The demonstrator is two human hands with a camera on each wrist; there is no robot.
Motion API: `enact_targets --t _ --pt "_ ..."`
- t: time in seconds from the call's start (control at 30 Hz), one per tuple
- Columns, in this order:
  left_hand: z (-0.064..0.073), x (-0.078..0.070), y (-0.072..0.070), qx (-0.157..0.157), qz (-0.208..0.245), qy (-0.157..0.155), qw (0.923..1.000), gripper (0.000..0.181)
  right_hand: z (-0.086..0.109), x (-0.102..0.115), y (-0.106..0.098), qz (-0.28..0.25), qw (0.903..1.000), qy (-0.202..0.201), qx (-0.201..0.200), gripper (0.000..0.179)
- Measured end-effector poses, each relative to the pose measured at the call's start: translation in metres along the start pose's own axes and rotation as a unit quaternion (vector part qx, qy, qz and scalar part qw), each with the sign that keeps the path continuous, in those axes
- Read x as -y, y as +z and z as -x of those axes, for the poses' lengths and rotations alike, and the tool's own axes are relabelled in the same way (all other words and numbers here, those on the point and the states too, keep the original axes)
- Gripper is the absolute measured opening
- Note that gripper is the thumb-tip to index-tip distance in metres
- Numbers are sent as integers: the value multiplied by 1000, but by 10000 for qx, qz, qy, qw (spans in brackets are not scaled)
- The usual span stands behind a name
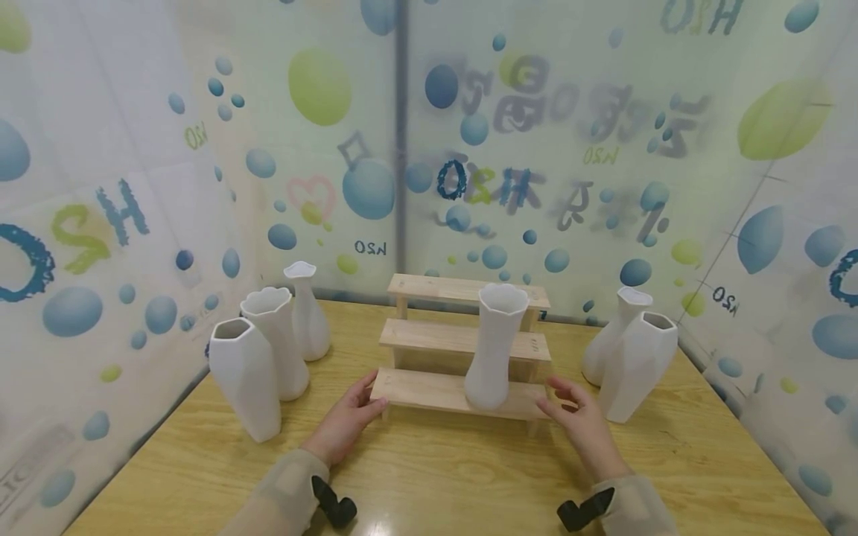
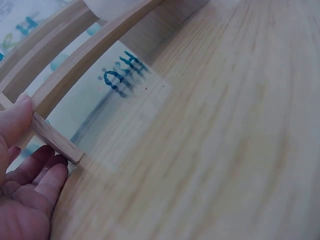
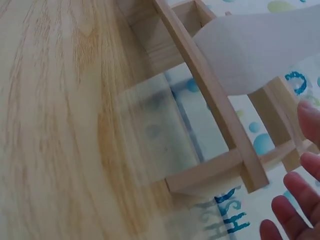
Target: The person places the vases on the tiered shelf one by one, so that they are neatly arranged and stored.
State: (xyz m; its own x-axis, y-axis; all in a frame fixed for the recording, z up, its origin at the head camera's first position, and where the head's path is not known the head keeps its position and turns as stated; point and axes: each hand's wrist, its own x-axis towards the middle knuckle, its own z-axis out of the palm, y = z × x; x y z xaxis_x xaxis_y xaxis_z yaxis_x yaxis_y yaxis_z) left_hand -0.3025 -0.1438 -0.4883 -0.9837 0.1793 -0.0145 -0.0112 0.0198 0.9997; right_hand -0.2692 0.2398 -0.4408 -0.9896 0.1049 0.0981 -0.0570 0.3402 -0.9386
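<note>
- White vase (image 1: 496, 350) partly hides the wooden stand (image 1: 422, 389) on the counter (image 1: 442, 480).
- Left hand (image 1: 345, 423) touches the stand's left end; gripping, I can't tell.
- Right hand (image 1: 582, 423), fingers loosely spread, just beside its right end.

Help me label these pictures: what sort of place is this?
Probably a curtained booth: printed curtains hang around three sides of a wooden table bearing a stepped shelf and white vases.

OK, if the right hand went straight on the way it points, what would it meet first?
Likely the wooden stand, at the right end of its lowest shelf, though depth is unclear.
</note>
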Motion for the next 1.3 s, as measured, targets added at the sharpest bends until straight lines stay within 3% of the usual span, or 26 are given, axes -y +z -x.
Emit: enact_targets --t 0.27,0.57,0.83,1.3 --pt "-1 1 0 -7 15 -12 10000 79 -2 -18 -2 -352 9984 121 416 67" --pt "-2 0 -1 -68 -27 -102 9999 80 -3 -32 2 -235 9971 144 713 69" --pt "-1 2 -1 -67 63 -38 10000 78 -2 -35 5 -487 9951 272 818 70" --pt "2 -5 1 -26 24 -34 10000 75 -1 -37 6 -492 9956 354 718 70"
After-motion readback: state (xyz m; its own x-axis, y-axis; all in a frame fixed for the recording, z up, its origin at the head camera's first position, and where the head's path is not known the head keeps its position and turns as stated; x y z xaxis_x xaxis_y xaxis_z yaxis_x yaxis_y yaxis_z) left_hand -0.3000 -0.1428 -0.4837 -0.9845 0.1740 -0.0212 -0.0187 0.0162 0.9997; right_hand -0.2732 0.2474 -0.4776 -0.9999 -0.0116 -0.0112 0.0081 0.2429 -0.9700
